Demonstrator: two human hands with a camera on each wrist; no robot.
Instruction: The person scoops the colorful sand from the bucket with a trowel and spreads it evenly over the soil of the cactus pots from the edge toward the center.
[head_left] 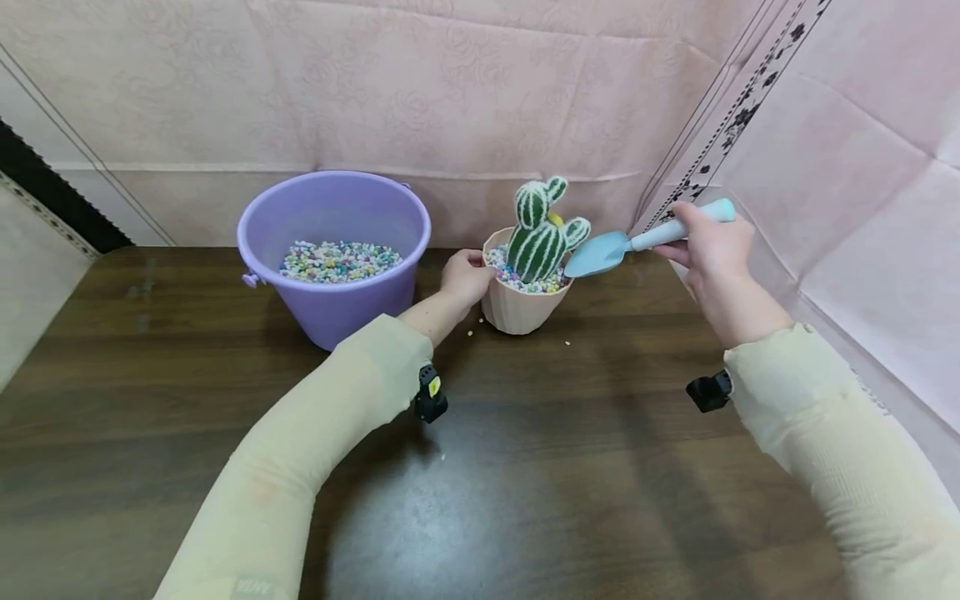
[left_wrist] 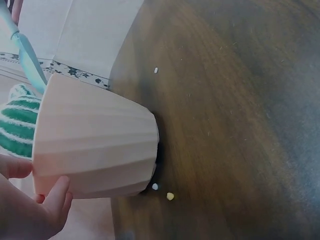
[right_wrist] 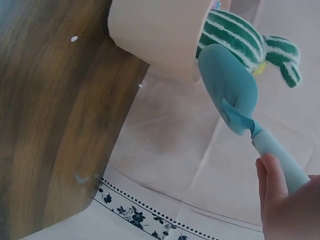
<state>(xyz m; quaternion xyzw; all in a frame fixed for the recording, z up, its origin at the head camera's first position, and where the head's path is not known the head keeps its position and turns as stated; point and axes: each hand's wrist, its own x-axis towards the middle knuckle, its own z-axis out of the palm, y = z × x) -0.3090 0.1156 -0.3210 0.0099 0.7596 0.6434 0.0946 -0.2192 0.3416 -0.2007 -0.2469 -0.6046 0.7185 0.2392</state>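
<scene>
A green toy cactus (head_left: pixel 537 254) with white stripes stands in a cream ribbed pot (head_left: pixel 517 310), with small coloured pebbles (head_left: pixel 551 284) around its base. My left hand (head_left: pixel 467 279) pinches the pot's rim on its left side; in the left wrist view its thumb and fingers (left_wrist: pixel 59 195) lie either side of the wall. With my right hand (head_left: pixel 716 242) I grip the handle of a light blue trowel (head_left: pixel 600 252). The trowel's blade tip is at the pot's right rim, close beside the cactus, and the right wrist view shows the back of the blade (right_wrist: pixel 227 82).
A purple bucket (head_left: pixel 337 312) holding many coloured pebbles (head_left: pixel 341 262) stands left of the pot. A few stray pebbles (left_wrist: pixel 170 196) lie on the dark wooden table (head_left: pixel 525 467). Pink patterned cloth (head_left: pixel 480 92) hangs behind and to the right.
</scene>
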